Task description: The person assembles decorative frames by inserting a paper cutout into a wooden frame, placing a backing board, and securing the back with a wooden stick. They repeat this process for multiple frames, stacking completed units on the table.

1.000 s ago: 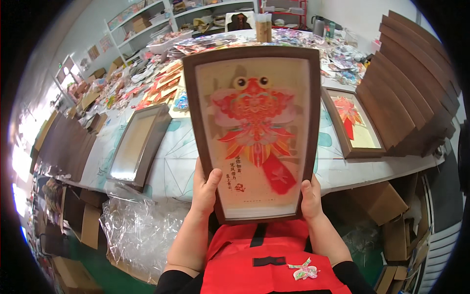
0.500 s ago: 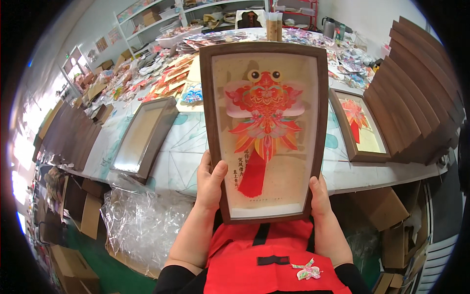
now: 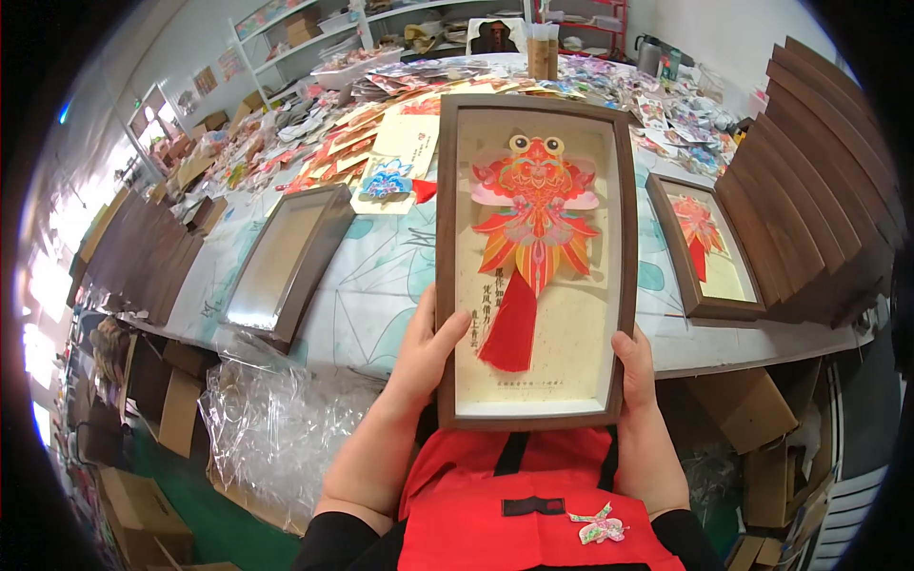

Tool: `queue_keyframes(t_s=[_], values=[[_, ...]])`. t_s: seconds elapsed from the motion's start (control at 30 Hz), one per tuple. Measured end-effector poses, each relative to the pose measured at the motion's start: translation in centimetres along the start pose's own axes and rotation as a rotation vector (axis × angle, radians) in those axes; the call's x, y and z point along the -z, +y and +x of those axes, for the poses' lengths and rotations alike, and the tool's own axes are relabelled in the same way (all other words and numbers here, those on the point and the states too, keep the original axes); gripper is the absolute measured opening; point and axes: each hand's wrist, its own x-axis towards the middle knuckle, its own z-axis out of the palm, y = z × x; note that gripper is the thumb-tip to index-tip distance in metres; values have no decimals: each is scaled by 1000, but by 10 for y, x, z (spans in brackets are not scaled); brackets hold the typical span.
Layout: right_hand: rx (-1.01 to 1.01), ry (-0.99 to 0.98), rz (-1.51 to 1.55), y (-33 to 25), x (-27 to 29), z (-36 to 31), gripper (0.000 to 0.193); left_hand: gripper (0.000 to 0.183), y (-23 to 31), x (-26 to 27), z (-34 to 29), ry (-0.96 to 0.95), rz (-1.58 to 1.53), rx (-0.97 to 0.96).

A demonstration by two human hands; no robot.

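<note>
Between my two hands is a deep brown shadow-box picture frame (image 3: 625,285), held upright above my lap. Behind its front lies a red and orange paper goldfish (image 3: 536,209) with bulging eyes, on a cream backing with dark lettering. A red tassel (image 3: 511,328) hangs below the fish. My left hand (image 3: 431,343) grips the lower left side, thumb on the front edge. My right hand (image 3: 634,369) grips the lower right side the same way. The fingers behind the frame are partly hidden.
An unfilled frame (image 3: 290,266) lies to the left on the patterned tablecloth; another goldfish frame (image 3: 705,247) lies right, against stacked brown frames (image 3: 809,181). A blue paper piece (image 3: 387,181) and cards lie beyond. Clear plastic wrapping (image 3: 276,433) and cardboard boxes (image 3: 143,514) sit below the table edge.
The held frame has shifted to the right and tilted, glare on its front has lessened, and the blue paper piece behind shows more fully. Both hands keep their grip.
</note>
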Motion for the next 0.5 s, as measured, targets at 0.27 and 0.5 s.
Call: queue_keyframes(t_s=[0.27,0.5], values=[[152,55,117,17,10,-2,72,85,-1,-7,-23,-13,310,-416],[260,-79,-207,9,-13,13,74,69,-3,25,-16,129,42,-361]])
